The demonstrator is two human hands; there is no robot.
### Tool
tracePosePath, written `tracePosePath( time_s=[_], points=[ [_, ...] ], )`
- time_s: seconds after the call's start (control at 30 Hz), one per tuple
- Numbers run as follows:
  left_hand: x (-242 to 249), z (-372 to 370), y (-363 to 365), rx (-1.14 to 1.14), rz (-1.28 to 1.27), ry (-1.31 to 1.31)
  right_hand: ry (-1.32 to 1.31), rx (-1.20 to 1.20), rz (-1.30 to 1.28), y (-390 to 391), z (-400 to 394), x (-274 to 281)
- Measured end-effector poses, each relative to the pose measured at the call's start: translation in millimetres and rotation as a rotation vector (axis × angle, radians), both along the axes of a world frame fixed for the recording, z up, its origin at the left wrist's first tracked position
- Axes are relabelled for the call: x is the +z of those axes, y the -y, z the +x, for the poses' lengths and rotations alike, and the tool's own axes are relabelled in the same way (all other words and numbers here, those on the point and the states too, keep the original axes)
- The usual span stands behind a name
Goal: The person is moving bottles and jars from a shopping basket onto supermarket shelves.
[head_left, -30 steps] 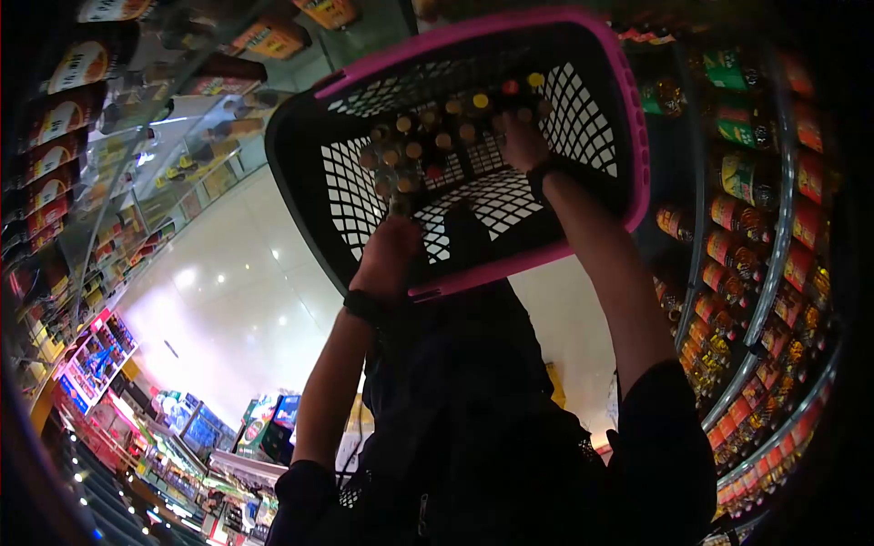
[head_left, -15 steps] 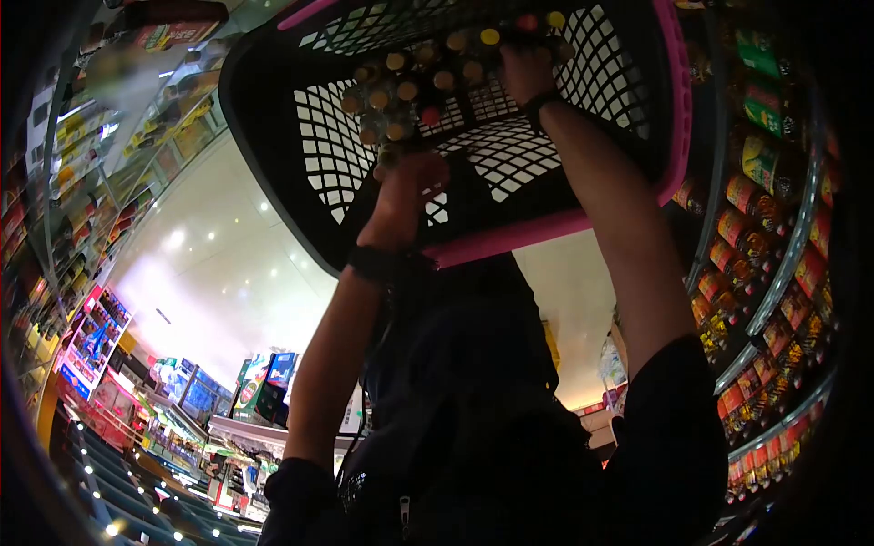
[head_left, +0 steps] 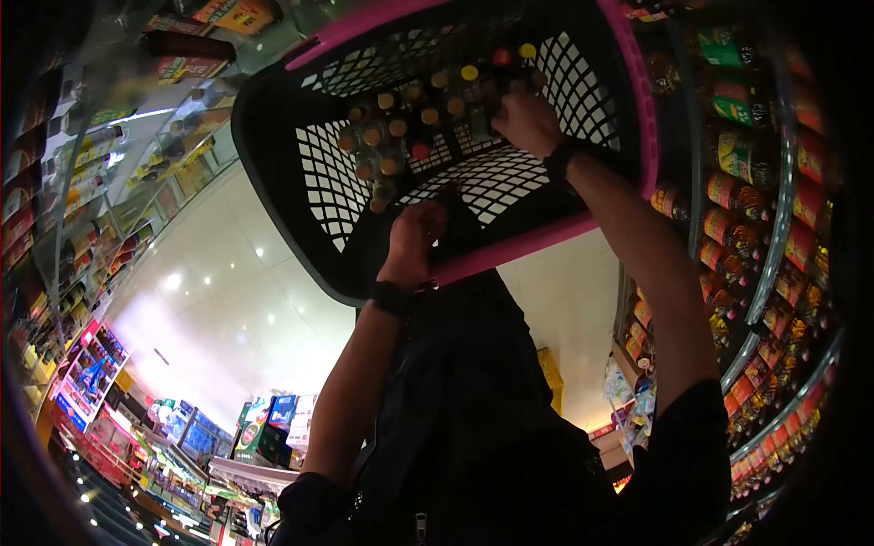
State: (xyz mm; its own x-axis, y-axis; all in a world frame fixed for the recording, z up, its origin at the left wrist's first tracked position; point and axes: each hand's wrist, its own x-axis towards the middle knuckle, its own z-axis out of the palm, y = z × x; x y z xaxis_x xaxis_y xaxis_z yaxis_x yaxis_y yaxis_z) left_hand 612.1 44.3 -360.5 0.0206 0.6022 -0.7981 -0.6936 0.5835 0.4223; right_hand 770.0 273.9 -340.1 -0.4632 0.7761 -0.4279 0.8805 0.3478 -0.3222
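Observation:
A black mesh shopping basket (head_left: 355, 284) with a pink rim is tilted before me. Several bottles stand packed inside it, most with tan caps, plus a red-capped bottle (head_left: 420, 150) and a yellow-capped bottle (head_left: 469, 72). My left hand (head_left: 414, 235) hovers at the basket's near side, beside the nearest bottles; its fingers are loosely bent and partly in shadow, with nothing visible in them. Over the right end of the group is my right hand (head_left: 531, 124), thumb apart from its loosely bent fingers. Whether its fingertips touch a bottle is hard to see in the dimness.
Shelves of bottles with red labels (head_left: 728, 196) curve along the right. On the left runs another bottle shelf (head_left: 96, 164). A pale shiny floor (head_left: 218, 264) lies below, with boxed goods (head_left: 264, 428) and a lit display (head_left: 88, 378) farther off.
The basket and bottles appear lower in view. Both hands have drawn back slightly from the bottles toward me, the right one also a little to the right.

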Motion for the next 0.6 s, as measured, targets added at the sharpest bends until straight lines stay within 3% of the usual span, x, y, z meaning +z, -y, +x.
tracePosePath(
  time_s=[0.07,0.13,0.23,0.27,0.3,0.33,0.37,0.4,0.43,0.47,0.5,0.57,0.6],
  points=[
    [1.8,2.2,-6.0,-0.078,0.189,-0.082,-0.097,0.004,0.065,3.8,2.6,31.7],
    [29.3,5.8,-21.8,0.136,-0.211,0.092,-0.115,0.032,0.071,4.9,4.9,63.9],
    [20.4,14.0,-18.6,0.157,-0.148,0.120,-0.232,0.038,-0.003,1.4,10.2,116.3],
    [25.6,20.0,-16.9,0.027,0.070,-0.190,-0.281,0.024,-0.029,-2.1,12.4,131.2],
    [25.9,18.9,-28.9,0.194,-0.207,0.134,-0.330,0.014,-0.056,-4.0,14.9,147.7],
    [0.3,20.9,-16.1,0.024,0.083,-0.160,-0.368,0.027,-0.058,-5.7,15.7,168.8],
    [26.6,18.5,-22.4,0.190,0.036,0.191,-0.400,0.042,-0.063,-6.4,17.0,189.6],
    [40.2,18.4,-26.6,0.142,0.029,0.086,-0.493,0.046,-0.100,-8.5,20.0,198.0],
    [7.5,7.8,-15.0,0.091,0.209,0.337,-0.472,0.040,-0.161,-11.2,19.7,211.8],
    [-6.7,10.4,-9.8,-0.019,0.175,0.052,-0.533,0.021,-0.214,-11.2,17.5,226.7],
    [-11.4,6.1,-5.7,-0.084,0.233,-0.014,-0.594,0.005,-0.268,-11.0,15.5,241.2],
    [60.4,-1.3,-36.1,0.189,0.032,0.576,-0.609,-0.044,-0.347,-11.0,12.3,266.9],
    [99.4,-2.2,-44.3,-0.185,0.294,0.069,-0.648,-0.039,-0.351,-10.6,9.8,281.2]
  ],
)
